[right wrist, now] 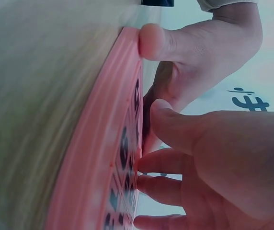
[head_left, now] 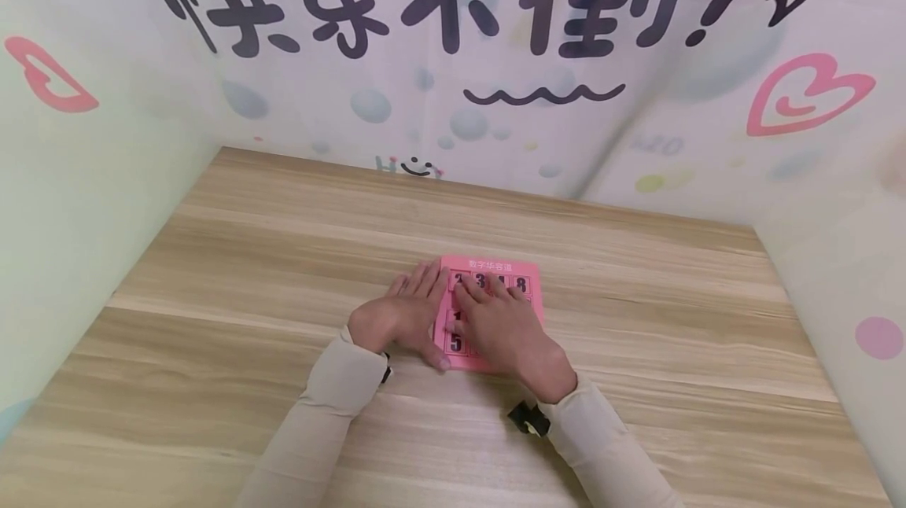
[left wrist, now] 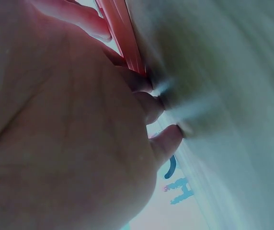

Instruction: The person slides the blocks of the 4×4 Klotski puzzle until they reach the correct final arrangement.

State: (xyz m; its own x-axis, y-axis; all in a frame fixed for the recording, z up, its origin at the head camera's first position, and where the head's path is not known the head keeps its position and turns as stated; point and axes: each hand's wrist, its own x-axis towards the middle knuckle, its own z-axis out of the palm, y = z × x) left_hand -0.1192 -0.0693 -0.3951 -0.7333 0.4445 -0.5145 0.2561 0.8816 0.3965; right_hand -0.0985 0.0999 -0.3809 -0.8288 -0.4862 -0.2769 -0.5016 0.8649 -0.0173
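A pink number sliding puzzle [head_left: 524,266] lies flat on the wooden table. Tiles reading 2, 3 and 8 show in its top row, and a 5 tile [head_left: 456,344] near its lower left; the right hand hides much of the rest. My left hand [head_left: 406,318] rests along the puzzle's left side, fingers extended, thumb at the near left corner. In the left wrist view its fingertips [left wrist: 168,139] touch the table. My right hand [head_left: 504,329] lies over the tiles, its outstretched fingertips touching them. The right wrist view shows its thumb [right wrist: 175,127] raised off the board.
The wooden tabletop [head_left: 672,311] stretches out around the puzzle. A printed white backdrop [head_left: 297,99] with large dark characters stands along the far edge, and pale walls [head_left: 78,201] rise at both sides. Dark straps [head_left: 529,418] sit at the wrists.
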